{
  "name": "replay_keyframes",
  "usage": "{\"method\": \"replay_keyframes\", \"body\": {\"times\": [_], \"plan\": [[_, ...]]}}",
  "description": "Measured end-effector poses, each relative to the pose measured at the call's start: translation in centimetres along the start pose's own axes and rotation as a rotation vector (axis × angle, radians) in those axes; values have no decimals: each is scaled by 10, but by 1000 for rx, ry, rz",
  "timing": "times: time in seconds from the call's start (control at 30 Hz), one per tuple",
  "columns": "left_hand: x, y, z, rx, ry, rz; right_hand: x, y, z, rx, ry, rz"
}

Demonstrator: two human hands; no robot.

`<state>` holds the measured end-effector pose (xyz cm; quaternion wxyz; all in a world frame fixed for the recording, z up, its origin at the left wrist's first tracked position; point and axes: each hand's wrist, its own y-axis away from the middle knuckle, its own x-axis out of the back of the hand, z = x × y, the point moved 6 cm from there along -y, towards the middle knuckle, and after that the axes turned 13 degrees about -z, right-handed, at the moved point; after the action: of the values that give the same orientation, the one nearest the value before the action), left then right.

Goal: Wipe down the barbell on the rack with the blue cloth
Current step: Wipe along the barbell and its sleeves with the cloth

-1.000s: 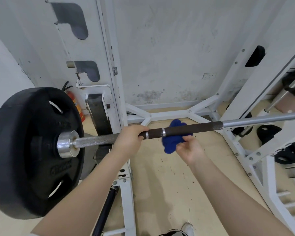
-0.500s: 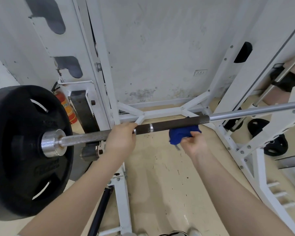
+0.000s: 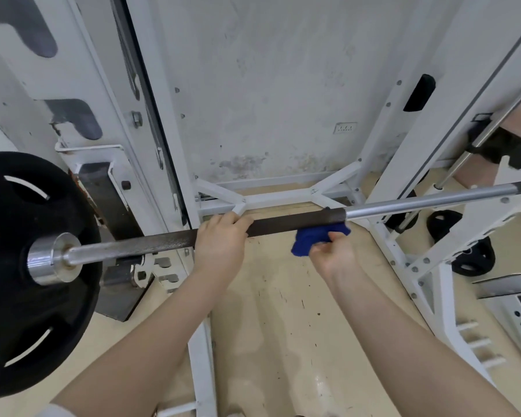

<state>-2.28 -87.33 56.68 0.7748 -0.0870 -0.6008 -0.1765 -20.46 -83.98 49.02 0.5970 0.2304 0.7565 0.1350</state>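
Note:
The barbell [image 3: 286, 222] lies across the white rack [image 3: 163, 121], running from lower left to upper right, with a dark knurled stretch in the middle and a shiny stretch to the right. My left hand [image 3: 221, 240] grips the bar just left of centre. My right hand [image 3: 333, 254] holds the bunched blue cloth [image 3: 312, 237] pressed up against the underside of the dark stretch, close to where the shiny part begins.
A large black weight plate [image 3: 27, 296] fills the bar's left end, close to my left arm. Smaller black plates [image 3: 472, 257] hang on the rack's right side. Another person's leg [image 3: 500, 145] stands at far right. Below is beige floor [image 3: 283, 326].
My right hand has slid the blue cloth rightward along the bar toward the shiny section. My left hand keeps its grip. The view has shifted, and the silver rings on the bar are now covered.

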Motion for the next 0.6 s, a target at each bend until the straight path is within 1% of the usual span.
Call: {"method": "replay_keyframes", "body": {"times": [0.07, 0.13, 0.2, 0.23, 0.3, 0.37, 0.4, 0.5, 0.6], "plan": [[1, 0, 1, 10, -3, 10, -1, -1, 16, -3, 106, 19], [2, -1, 1, 22, 15, 4, -6, 4, 21, -75, 132, 15], [2, -1, -1, 37, 56, -7, -6, 7, 2, -91, 141, 66], [2, -1, -2, 39, 70, -5, -6, 7, -14, -58, 133, 73], [3, -1, -2, 40, 93, 6, 0, 2, -48, 30, 51, 47], [4, -1, -4, 43, 122, 10, 4, -4, -61, 45, 110, -47], [4, -1, -4, 44, 132, 6, 6, -6, -58, 36, 174, -56], [5, -2, -4, 33, 133, -7, 6, -8, -26, 48, 56, -64], [6, -3, -5, 24, 138, -17, -8, 6, 19, -44, 161, -98]]}}
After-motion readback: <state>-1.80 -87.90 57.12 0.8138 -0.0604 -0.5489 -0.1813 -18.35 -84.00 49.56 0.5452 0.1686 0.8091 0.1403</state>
